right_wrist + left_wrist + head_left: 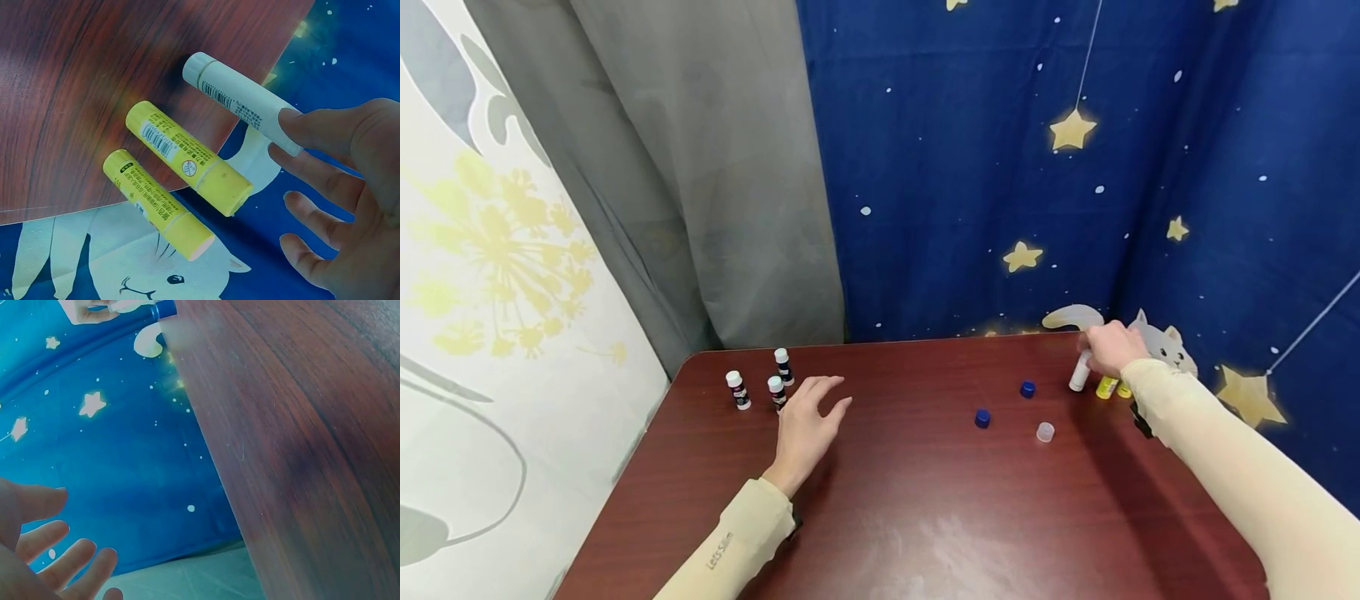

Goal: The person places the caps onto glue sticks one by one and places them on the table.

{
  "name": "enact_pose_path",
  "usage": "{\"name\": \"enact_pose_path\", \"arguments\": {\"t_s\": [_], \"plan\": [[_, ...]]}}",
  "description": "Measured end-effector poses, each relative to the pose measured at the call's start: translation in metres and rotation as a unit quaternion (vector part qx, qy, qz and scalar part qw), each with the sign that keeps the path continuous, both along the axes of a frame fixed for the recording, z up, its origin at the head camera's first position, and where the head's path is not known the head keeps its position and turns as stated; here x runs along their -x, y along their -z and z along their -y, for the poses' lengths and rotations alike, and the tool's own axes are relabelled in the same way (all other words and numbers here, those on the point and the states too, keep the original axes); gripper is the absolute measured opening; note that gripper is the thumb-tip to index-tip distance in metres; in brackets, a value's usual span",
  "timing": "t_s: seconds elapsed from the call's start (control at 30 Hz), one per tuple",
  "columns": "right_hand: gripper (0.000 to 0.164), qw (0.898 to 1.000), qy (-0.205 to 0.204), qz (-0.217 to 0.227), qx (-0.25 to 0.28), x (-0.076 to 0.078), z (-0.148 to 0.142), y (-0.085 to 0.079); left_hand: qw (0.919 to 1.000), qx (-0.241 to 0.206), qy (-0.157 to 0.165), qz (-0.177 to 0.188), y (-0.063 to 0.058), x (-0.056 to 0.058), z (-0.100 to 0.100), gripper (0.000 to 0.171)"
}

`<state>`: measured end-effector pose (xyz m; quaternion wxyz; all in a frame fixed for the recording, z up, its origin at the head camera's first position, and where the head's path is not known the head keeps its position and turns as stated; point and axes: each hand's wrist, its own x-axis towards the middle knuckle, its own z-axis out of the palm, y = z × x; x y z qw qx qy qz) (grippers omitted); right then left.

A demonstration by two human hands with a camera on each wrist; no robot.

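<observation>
At the right back of the table, my right hand (pixel 1112 346) pinches the top end of a white glue stick (pixel 240 103) between thumb and forefinger, the other fingers spread loosely. The white stick stands on the table, a barcode printed on its side. Close beside it are two yellow glue sticks, one nearer (pixel 184 159) and one farther off (pixel 156 203). My left hand (pixel 807 427) hovers over the left side with fingers relaxed and holds nothing. It partly covers one of several small dark bottles with white caps (pixel 777 392) behind it.
Two blue caps, one nearer (pixel 982 418) and one farther back (pixel 1027 389), lie right of the middle with a translucent cap (pixel 1045 432). More dark bottles (pixel 738 390) stand at the back left. A blue star-patterned curtain (pixel 955 183) hangs behind the table (pixel 910 500).
</observation>
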<state>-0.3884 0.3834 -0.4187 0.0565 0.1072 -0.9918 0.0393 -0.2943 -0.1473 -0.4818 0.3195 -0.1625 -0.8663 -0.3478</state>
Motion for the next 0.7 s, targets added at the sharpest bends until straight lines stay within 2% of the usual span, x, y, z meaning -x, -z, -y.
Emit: {"name": "enact_pose_path", "arguments": {"t_s": [0.37, 0.7], "plan": [[0.019, 1.0, -0.002, 0.004, -0.006, -0.003, -0.003, 0.007, 0.9999, -0.005, 0.004, 0.012, 0.001, -0.002, -0.001, 0.036], [0.021, 1.0, 0.012, 0.011, -0.001, -0.003, -0.003, 0.012, 0.9999, -0.008, 0.004, 0.006, 0.005, -0.003, -0.002, 0.036]]}}
